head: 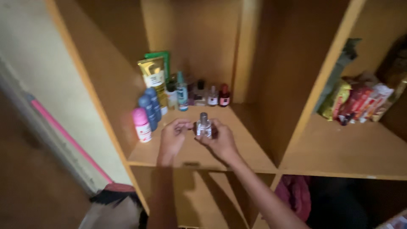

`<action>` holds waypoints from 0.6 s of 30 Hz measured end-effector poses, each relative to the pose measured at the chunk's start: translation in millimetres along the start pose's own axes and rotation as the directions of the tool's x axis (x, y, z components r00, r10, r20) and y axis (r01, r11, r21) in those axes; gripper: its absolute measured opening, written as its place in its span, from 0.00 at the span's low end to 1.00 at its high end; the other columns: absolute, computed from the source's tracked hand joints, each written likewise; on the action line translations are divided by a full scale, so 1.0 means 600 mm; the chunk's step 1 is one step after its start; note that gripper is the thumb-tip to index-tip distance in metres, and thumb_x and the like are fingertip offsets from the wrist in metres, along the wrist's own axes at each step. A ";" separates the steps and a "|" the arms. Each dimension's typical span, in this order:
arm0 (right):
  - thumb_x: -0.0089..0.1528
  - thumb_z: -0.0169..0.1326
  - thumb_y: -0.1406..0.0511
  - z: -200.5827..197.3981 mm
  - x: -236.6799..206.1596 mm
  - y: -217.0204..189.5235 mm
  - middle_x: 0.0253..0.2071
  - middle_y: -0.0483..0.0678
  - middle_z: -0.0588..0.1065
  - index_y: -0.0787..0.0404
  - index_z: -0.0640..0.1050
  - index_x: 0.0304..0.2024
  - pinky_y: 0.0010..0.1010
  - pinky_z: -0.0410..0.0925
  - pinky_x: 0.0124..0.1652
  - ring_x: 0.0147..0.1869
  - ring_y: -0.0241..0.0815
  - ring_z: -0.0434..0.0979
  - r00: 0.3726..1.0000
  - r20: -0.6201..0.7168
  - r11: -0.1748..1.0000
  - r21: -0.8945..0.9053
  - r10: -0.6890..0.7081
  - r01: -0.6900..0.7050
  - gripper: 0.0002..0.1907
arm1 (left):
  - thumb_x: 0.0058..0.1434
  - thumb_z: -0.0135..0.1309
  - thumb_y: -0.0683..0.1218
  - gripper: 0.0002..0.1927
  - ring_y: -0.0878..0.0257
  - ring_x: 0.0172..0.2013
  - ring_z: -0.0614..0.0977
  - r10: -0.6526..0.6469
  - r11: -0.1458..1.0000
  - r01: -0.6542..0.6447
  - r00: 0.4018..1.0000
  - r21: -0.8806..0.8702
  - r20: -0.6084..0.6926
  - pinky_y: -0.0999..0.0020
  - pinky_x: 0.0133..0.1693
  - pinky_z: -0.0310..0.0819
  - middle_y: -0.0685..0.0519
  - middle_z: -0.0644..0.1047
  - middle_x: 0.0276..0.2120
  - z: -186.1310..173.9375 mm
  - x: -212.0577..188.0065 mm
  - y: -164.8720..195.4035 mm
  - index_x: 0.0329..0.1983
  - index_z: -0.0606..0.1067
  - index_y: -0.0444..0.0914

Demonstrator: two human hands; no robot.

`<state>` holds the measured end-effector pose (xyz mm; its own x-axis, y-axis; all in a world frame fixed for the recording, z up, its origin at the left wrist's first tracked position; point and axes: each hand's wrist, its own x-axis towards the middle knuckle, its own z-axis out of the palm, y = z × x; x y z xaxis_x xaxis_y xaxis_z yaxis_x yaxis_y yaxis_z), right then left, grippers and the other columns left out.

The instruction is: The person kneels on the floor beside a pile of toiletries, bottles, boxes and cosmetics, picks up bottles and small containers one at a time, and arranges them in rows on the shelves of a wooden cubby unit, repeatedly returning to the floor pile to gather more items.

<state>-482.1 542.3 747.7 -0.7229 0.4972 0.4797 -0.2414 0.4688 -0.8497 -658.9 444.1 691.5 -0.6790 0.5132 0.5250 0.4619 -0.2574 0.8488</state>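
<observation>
A small clear glass bottle (pixel 204 127) with a silver cap is held upright in my right hand (pixel 220 142), just above the wooden shelf (pixel 186 156). My left hand (pixel 173 136) is beside it on the left, thumb and fingertips reaching toward the bottle's side; whether they touch it I cannot tell. Both forearms come up from the bottom of the view. Behind my hands, along the shelf's left and back, stand a pink-capped roll-on (pixel 142 124), two blue roll-ons (pixel 150 108), a gold tube (pixel 154 78) and several small bottles (pixel 212 96).
The wooden cabinet has a vertical divider (pixel 271 85) right of my hands. The neighbouring compartment holds colourful packets (pixel 360 101). Below it lies a dark red cloth (pixel 294 193). A pale wall with a pink stick (pixel 63 135) is on the left.
</observation>
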 end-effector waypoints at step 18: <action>0.53 0.68 0.71 -0.099 0.176 0.266 0.39 0.51 0.80 0.66 0.76 0.46 0.35 0.72 0.40 0.39 0.43 0.79 0.840 -0.530 0.963 -0.149 0.115 -0.226 0.20 | 0.66 0.52 0.37 0.08 0.66 0.40 0.84 0.016 1.000 -0.016 1.000 -0.006 -0.009 0.73 0.45 0.77 0.50 0.83 0.37 0.000 -0.011 -0.006 0.46 0.78 0.30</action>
<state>-558.6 712.8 675.8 -0.2917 0.8589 0.4209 0.0278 0.4474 -0.8939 -656.1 441.4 684.8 -0.6765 0.5014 0.5394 0.4698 -0.2703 0.8404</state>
